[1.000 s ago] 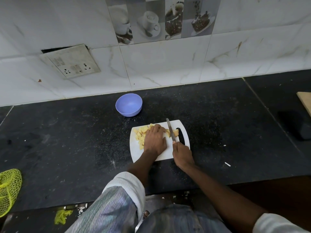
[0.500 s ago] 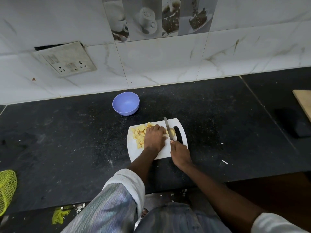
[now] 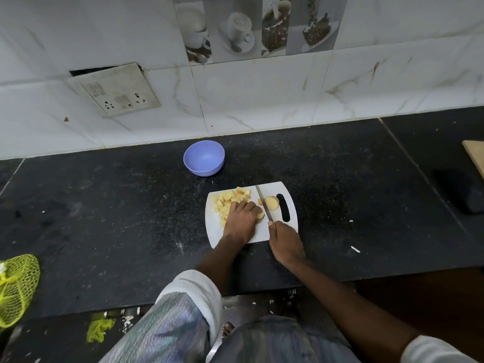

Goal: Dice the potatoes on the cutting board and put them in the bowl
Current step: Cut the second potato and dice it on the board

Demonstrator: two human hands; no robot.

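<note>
A white cutting board (image 3: 277,233) lies on the black counter. Several yellow potato cubes (image 3: 230,199) are heaped on its left half. My left hand (image 3: 242,218) lies palm down over potato pieces near the board's middle, and a small bit shows under its fingers. My right hand (image 3: 285,241) grips the handle of a knife (image 3: 264,203), whose blade points away from me just right of my left hand. One rounded potato piece (image 3: 271,203) sits right of the blade, beside the board's handle slot. Behind the board stands an empty blue bowl (image 3: 204,158).
Tiled wall with a loose socket plate (image 3: 115,91) rises behind the counter. A yellow-green mesh bag (image 3: 17,286) hangs over the counter's left front edge. A wooden board corner (image 3: 475,158) and a dark object (image 3: 475,203) sit at the far right.
The knife blade has shifted slightly left, leaving a rounded potato piece separate on its right. My left hand stays pressed on the potato. The camera view has shifted a little.
</note>
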